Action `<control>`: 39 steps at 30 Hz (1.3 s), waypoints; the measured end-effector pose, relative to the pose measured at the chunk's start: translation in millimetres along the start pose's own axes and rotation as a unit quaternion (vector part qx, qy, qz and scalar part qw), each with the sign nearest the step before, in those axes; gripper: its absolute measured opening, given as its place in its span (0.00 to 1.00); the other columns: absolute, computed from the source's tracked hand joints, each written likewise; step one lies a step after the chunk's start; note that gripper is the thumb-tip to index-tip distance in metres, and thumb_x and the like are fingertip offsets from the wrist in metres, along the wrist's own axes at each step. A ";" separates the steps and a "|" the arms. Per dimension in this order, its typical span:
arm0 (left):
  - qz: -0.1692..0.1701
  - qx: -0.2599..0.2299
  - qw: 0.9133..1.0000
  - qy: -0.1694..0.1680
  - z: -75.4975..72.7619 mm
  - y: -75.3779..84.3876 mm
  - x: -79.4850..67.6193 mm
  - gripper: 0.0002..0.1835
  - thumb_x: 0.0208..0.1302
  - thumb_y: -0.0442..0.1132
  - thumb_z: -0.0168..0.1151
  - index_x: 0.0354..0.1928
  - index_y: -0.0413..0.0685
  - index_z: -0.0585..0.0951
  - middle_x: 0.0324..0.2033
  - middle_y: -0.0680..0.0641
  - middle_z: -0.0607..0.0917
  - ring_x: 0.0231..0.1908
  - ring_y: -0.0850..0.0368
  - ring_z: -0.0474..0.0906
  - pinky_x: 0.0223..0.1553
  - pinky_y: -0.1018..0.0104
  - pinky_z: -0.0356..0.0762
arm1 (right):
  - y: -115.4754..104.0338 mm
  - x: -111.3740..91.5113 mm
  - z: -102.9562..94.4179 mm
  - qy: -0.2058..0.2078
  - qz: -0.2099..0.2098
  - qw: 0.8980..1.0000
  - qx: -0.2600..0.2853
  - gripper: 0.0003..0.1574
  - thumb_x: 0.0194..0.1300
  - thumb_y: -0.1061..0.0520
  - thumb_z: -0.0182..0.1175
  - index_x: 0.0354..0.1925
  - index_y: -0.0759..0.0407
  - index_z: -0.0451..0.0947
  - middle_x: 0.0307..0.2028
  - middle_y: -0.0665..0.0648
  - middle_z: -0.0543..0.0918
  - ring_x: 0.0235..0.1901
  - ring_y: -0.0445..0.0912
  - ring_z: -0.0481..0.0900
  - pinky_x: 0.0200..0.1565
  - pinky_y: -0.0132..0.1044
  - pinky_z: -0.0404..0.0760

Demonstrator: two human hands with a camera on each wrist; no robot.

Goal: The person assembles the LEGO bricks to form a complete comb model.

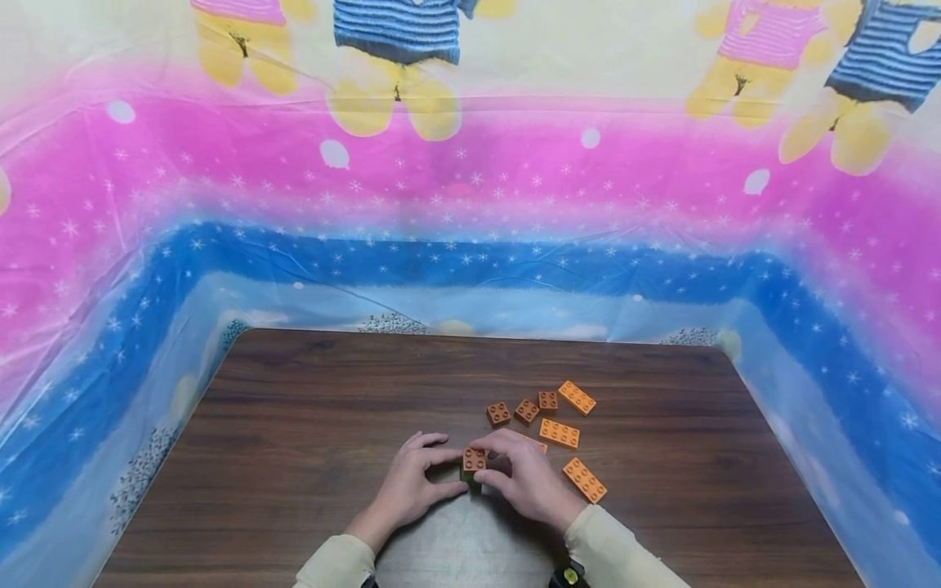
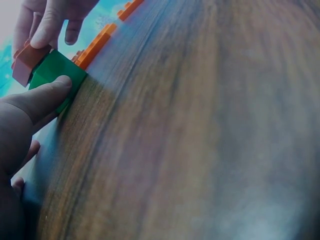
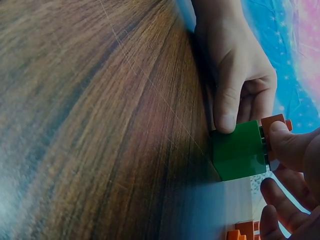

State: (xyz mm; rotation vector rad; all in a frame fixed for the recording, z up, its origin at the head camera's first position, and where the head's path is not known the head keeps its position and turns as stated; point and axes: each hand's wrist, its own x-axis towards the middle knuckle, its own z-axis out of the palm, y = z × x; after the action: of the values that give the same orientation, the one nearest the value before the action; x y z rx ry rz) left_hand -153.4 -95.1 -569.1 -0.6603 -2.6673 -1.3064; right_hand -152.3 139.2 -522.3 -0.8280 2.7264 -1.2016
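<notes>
The left hand (image 1: pixel 412 482) pinches the green block (image 3: pixel 237 152), seemingly for steadiness, while the right hand (image 1: pixel 532 482) pinches the brown block (image 1: pixel 474 461) atop it.

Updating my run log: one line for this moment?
left fingers: hold green boxy plastic block; right fingers: pinch brown square plastic brick above; gap between

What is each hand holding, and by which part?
The left hand holds the green block by its sides; the right hand pinches the brown block above it, also by its sides.
</notes>
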 end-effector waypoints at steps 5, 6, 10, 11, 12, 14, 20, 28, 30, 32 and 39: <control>-0.001 0.000 1.000 0.002 0.2 0.2 -0.2 0.23 0.53 0.44 0.85 0.52 0.56 0.91 0.49 0.57 0.91 0.64 0.48 0.79 0.75 0.38 0.59 | 0.8 0.5 -0.2 0.002 -0.006 1.000 -0.009 0.24 0.68 0.52 0.73 0.61 0.52 0.84 0.51 0.42 0.85 0.48 0.39 0.83 0.48 0.41 0.83; -0.001 -0.001 1.000 0.002 0.3 0.1 -0.1 0.23 0.53 0.45 0.85 0.52 0.56 0.91 0.49 0.57 0.91 0.64 0.48 0.79 0.75 0.38 0.59 | 0.7 0.6 -0.2 0.003 -0.007 1.000 -0.010 0.24 0.68 0.52 0.73 0.61 0.52 0.84 0.51 0.43 0.85 0.48 0.39 0.83 0.48 0.41 0.82; 0.004 0.002 1.000 0.000 0.5 -0.9 -0.2 0.23 0.53 0.45 0.85 0.53 0.56 0.91 0.49 0.57 0.91 0.63 0.48 0.79 0.74 0.37 0.59 | 0.2 0.8 -0.4 0.001 -0.004 1.000 -0.009 0.24 0.69 0.51 0.72 0.61 0.52 0.84 0.51 0.42 0.85 0.48 0.39 0.83 0.48 0.40 0.82; 0.006 0.004 1.000 -0.001 0.4 -1.1 -0.4 0.23 0.53 0.45 0.85 0.53 0.56 0.91 0.49 0.57 0.91 0.63 0.48 0.79 0.74 0.36 0.60 | 0.2 0.8 -0.3 -0.001 -0.003 1.000 -0.009 0.24 0.69 0.51 0.72 0.61 0.52 0.84 0.51 0.43 0.85 0.48 0.39 0.83 0.48 0.40 0.82; 0.009 0.006 1.000 -0.002 0.2 -1.1 -0.5 0.23 0.53 0.45 0.85 0.53 0.56 0.91 0.49 0.57 0.91 0.63 0.48 0.79 0.74 0.36 0.60 | 0.0 0.8 -0.3 -0.002 -0.003 1.000 -0.009 0.24 0.69 0.51 0.72 0.61 0.52 0.84 0.51 0.43 0.85 0.48 0.39 0.83 0.48 0.40 0.82; 0.015 0.011 1.000 -0.001 -0.3 -1.0 -0.8 0.24 0.53 0.45 0.85 0.53 0.54 0.90 0.49 0.57 0.91 0.63 0.47 0.79 0.74 0.36 0.60 | -0.6 0.8 -0.3 -0.004 0.000 1.000 -0.007 0.23 0.69 0.51 0.72 0.61 0.51 0.84 0.51 0.43 0.85 0.48 0.39 0.83 0.48 0.40 0.82; 0.023 0.002 1.000 0.016 -2.2 1.4 -1.0 0.28 0.50 0.46 0.86 0.55 0.52 0.89 0.50 0.54 0.91 0.61 0.48 0.81 0.74 0.38 0.61 | -1.4 0.9 -0.2 0.000 0.000 1.000 -0.013 0.23 0.69 0.53 0.72 0.61 0.47 0.84 0.51 0.42 0.85 0.47 0.40 0.83 0.48 0.40 0.81; 0.074 -0.051 0.993 0.080 -4.0 9.1 2.8 0.26 0.51 0.45 0.86 0.53 0.51 0.90 0.49 0.60 0.90 0.56 0.54 0.83 0.60 0.47 0.78 | -1.4 0.5 -1.0 0.007 -0.008 1.000 -0.016 0.23 0.69 0.52 0.72 0.61 0.46 0.84 0.51 0.42 0.86 0.46 0.40 0.84 0.47 0.38 0.82; 0.098 -0.054 0.989 0.092 -4.4 11.0 4.1 0.23 0.52 0.44 0.85 0.52 0.52 0.91 0.47 0.61 0.91 0.54 0.54 0.84 0.57 0.49 0.80 | -1.4 0.6 -1.0 0.008 -0.012 1.000 -0.015 0.22 0.69 0.52 0.72 0.60 0.46 0.84 0.51 0.43 0.86 0.46 0.40 0.85 0.47 0.38 0.82; 0.117 -0.054 0.987 0.098 -4.6 12.0 5.0 0.21 0.52 0.42 0.85 0.51 0.53 0.91 0.45 0.61 0.91 0.53 0.54 0.85 0.56 0.51 0.80 | -1.5 0.8 -1.1 0.009 -0.014 1.000 -0.014 0.22 0.69 0.51 0.72 0.60 0.46 0.85 0.51 0.43 0.86 0.46 0.40 0.85 0.47 0.38 0.83; 0.123 -0.061 0.985 0.104 -2.9 11.7 4.7 0.20 0.53 0.40 0.84 0.49 0.53 0.92 0.44 0.58 0.91 0.50 0.55 0.85 0.54 0.53 0.81 | 1.9 0.9 0.1 0.013 -0.012 1.000 -0.020 0.24 0.68 0.51 0.73 0.61 0.47 0.85 0.52 0.43 0.86 0.48 0.38 0.84 0.49 0.40 0.83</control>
State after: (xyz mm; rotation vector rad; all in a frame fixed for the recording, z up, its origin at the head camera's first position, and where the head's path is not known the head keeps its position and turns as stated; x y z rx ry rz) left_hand -153.0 -89.4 -557.4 -0.7910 -2.2730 -1.3926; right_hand -153.8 139.7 -523.5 -0.8570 2.7775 -1.1748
